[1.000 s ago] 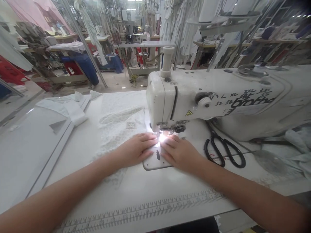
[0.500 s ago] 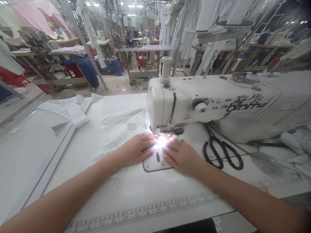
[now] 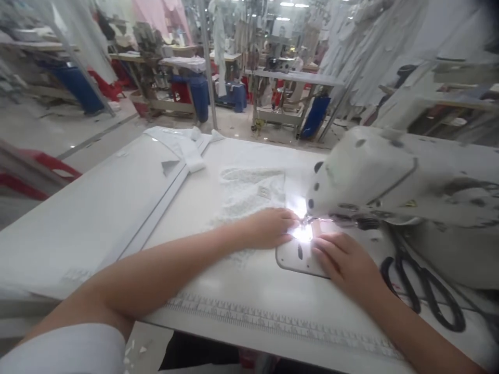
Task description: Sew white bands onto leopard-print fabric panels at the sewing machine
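My left hand [image 3: 273,227] lies flat, fingers stretched toward the lit needle area of a white sewing machine [image 3: 362,171]. Under and behind it spreads a pale patterned fabric piece [image 3: 237,192] bearing a small label [image 3: 264,191]. Opposite, my right hand [image 3: 343,257] rests with its fingers extended at the right side of the metal needle plate [image 3: 298,261]. Bright glare from the machine's lamp hides what lies between the fingertips. Neither hand visibly grips anything.
Black-handled scissors [image 3: 424,283] lie right of my right hand. A printed ruler scale [image 3: 249,314] runs along the table's front. Left of the fabric, a long pale strip [image 3: 156,208] crosses the table, with white cloth scraps [image 3: 191,153] at its far end. Other workstations stand beyond.
The view has swung to the left, so the machine and hands appear farther right. Both hands stay beside the needle area. My left sleeve now shows.
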`<state>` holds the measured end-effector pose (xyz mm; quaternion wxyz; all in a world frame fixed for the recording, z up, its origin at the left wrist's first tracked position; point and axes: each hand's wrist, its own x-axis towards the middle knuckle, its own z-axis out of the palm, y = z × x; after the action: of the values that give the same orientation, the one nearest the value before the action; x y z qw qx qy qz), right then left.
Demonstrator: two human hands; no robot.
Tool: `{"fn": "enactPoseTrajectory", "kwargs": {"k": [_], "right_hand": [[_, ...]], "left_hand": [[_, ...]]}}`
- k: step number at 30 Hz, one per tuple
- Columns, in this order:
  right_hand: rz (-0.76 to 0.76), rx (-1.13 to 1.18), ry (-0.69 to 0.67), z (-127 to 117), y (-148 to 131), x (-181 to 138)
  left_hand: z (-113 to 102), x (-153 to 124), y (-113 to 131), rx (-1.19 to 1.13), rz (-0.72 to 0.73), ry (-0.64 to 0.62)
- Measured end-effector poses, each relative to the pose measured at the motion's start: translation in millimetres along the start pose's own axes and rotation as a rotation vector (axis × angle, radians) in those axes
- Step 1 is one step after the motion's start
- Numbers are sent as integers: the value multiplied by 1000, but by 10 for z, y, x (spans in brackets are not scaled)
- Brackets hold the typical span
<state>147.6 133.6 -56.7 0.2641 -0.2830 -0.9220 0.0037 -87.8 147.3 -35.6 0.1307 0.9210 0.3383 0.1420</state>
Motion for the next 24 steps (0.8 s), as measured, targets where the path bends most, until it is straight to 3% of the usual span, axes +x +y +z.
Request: {"fn": "enactPoseTrajectory", "kwargs": {"k": [7, 13, 17, 18, 21, 24], "right_hand": [[16, -38, 9, 7, -59, 20], [13, 3, 13, 9, -120, 6], [154, 155, -28, -60, -396, 55], [175, 196, -43, -72, -481, 88], [161, 303, -88, -62, -693, 220], [95, 430, -121, 31, -802, 343]], "left_hand": [[85, 19, -45, -116, -65, 32], [73, 46, 43, -238, -241, 110], [-53, -484, 319, -386, -423, 175], [-80, -680, 400, -501, -468, 184], [-138, -1264, 652, -1190, -775, 325], [-162, -1685, 878, -1427, -1035, 471]]}}
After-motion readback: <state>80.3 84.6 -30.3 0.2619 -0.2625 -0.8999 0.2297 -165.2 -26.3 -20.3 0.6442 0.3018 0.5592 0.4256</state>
